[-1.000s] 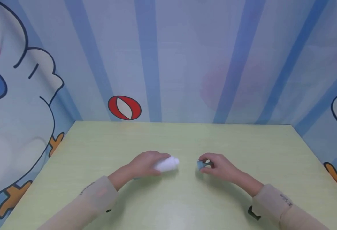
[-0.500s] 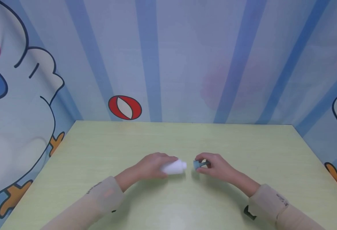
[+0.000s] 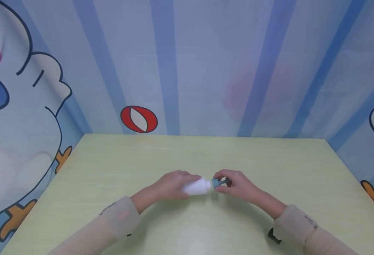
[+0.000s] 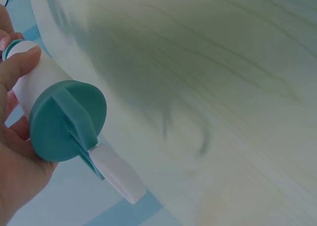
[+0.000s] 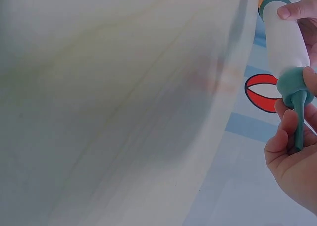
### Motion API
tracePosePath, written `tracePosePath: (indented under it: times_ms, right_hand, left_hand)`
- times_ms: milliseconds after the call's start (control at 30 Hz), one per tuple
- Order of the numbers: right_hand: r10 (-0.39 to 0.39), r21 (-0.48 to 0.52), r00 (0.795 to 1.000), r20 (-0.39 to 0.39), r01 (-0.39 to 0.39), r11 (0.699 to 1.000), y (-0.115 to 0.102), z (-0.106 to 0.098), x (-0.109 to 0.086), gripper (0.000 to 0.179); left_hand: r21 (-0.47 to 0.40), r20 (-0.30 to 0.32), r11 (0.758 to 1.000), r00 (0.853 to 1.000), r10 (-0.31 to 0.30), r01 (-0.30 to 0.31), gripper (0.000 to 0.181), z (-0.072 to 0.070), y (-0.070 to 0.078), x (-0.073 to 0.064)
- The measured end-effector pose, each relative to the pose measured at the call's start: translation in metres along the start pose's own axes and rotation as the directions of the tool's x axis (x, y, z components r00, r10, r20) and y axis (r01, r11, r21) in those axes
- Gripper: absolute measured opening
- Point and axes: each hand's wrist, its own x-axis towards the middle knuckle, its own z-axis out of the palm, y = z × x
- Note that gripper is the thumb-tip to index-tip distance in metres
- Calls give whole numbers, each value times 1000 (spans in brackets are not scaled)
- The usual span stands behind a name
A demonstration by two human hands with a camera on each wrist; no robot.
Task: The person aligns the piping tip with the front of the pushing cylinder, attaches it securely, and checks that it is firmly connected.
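My left hand (image 3: pixel 172 185) grips a white bottle (image 3: pixel 196 187) that lies sideways just above the table, its narrow neck pointing right. In the left wrist view the bottle's other end has a round teal base (image 4: pixel 47 129) with a raised ridge and a white tab (image 4: pixel 118 171) sticking out. With thumb and fingers, my right hand (image 3: pixel 239 185) pinches a teal cap (image 3: pixel 216 183) with a thin stem (image 5: pixel 299 122). The cap lines up with the neck; in the right wrist view it appears to meet the bottle's end. Whether it sits on the neck I cannot tell.
Both hands work over the middle of a pale yellow-green table (image 3: pixel 187 152). Behind it rises a blue striped backdrop (image 3: pixel 202 71) with printed cartoon figures and a red and white oval (image 3: pixel 139 119).
My left hand has moved right with the bottle, and my right hand has come slightly left with the cap. The gap between neck and cap has nearly closed.
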Motion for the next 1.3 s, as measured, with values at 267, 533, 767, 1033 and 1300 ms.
tracePosePath:
  times_ms: [267,533,767,1033,1300]
  right_hand:
    - [-23,11,1000,0,23,1000,-3,2,1,30]
    - [-44,15,999,-2,44,999,-3,6,1,30]
    - [-39,6,999,-9,39,999,-4,9,2,29]
    - [-39,-18,999,-22,39,999,-6,12,1,28]
    - [-58,-90,996,-65,52,995,-10,13,-1,26]
  left_hand:
    - [13,7,1000,1000,11,-11,58,1,2,0]
    - [-15,11,1000,1000,17,-17,59,3,2,1]
    - [-26,14,1000,1000,17,-17,60,4,3,-1]
    - [-65,22,998,1000,19,-18,60,4,4,-3]
    - [-132,52,991,999,9,-3,62,3,2,-3]
